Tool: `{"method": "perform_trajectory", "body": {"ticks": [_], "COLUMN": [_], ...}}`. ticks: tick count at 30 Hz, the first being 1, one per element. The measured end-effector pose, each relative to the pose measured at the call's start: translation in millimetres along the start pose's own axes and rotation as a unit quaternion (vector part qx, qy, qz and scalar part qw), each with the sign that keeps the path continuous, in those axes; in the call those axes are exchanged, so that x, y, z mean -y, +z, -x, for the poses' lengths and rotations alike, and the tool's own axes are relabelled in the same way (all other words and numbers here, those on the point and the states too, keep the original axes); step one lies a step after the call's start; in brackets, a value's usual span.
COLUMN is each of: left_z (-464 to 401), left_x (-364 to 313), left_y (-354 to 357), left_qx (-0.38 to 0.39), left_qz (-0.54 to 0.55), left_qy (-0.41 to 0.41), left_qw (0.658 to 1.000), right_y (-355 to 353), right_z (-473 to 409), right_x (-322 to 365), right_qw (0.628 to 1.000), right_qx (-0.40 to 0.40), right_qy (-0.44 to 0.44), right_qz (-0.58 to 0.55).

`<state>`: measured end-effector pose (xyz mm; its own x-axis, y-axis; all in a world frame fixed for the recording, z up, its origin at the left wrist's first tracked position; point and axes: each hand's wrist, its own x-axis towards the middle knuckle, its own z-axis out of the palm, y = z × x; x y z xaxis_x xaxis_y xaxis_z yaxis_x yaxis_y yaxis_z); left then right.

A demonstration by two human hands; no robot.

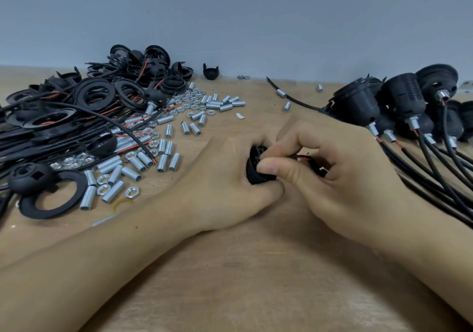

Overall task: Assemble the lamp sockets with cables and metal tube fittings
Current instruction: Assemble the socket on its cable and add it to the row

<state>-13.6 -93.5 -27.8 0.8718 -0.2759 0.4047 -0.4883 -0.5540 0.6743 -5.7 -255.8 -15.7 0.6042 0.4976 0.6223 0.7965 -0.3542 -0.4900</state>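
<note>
My left hand (220, 180) grips a black ribbed lamp socket (256, 166) at the middle of the wooden table (230, 267). Most of the socket is hidden by my fingers. My right hand (332, 175) pinches the socket's other end, where a black cable with a red wire (302, 157) enters it. The two hands touch around the socket. Loose threaded metal tubes (143, 162) and hex nuts (131, 193) lie scattered to the left.
A heap of black rings, socket caps and cables (84, 106) fills the left side. Several assembled sockets with cables (399, 109) lie at the right, cables trailing toward the front edge. A lone cap (212, 71) and a cable (294, 98) lie near the grey wall.
</note>
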Motion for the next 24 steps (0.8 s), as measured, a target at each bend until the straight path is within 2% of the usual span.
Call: {"method": "perform_trajectory", "body": {"ticks": [6, 15, 18, 20, 24], "left_z": [2, 5, 4, 2, 2], "left_x": [2, -2, 3, 9, 12], "left_y": [-2, 0, -7, -13, -15], "left_qx": [-0.003, 0.009, 0.044, 0.042, -0.006], "left_qz": [-0.004, 0.015, -0.063, -0.121, -0.11], "left_qy": [0.016, -0.024, -0.025, -0.025, -0.061], "left_qw": [1.0, 1.0, 0.997, 0.992, 0.992], "right_y": [2, 6, 7, 7, -11], "right_z": [3, 6, 2, -3, -10], "right_x": [-2, 3, 2, 1, 1], "right_qw": [1.0, 0.998, 1.0, 1.0, 0.999], "right_qx": [-0.012, -0.059, -0.018, 0.012, -0.016], "right_qy": [0.002, -0.018, -0.002, 0.003, 0.039], "right_qz": [-0.013, -0.011, -0.015, -0.006, -0.019]}}
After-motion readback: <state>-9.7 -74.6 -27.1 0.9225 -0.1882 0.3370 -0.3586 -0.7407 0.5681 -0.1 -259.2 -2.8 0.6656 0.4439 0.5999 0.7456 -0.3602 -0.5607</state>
